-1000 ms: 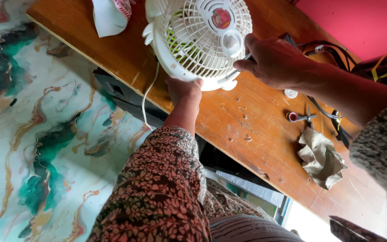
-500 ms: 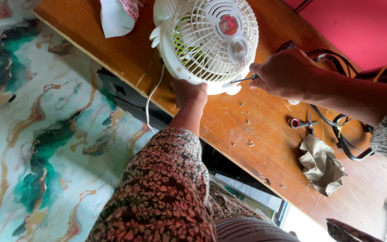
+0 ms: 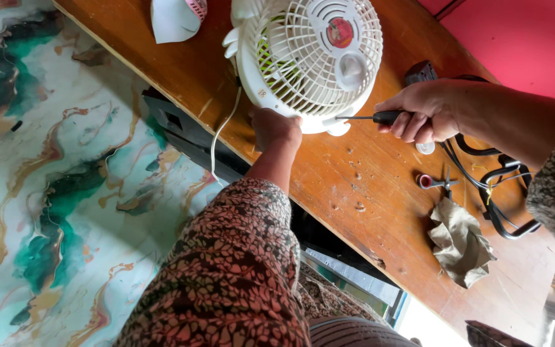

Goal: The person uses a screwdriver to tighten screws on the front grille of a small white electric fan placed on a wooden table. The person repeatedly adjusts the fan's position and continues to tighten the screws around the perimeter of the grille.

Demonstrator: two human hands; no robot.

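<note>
While the left hand (image 3: 275, 126) clamps the lower rim of the small white fan (image 3: 308, 59) near the table's (image 3: 380, 212) front edge, bracing it so it cannot turn, the right hand (image 3: 419, 115) is clenched around the black handle of a screwdriver (image 3: 370, 117), tip set against the fan's casing. A crumpled rag (image 3: 460, 241) and small scissors (image 3: 438, 183) lie toward the right end, black cables (image 3: 496, 193) beyond them. Compared with half a second earlier, the screwdriver lies flatter and the right hand sits farther from the grille.
</note>
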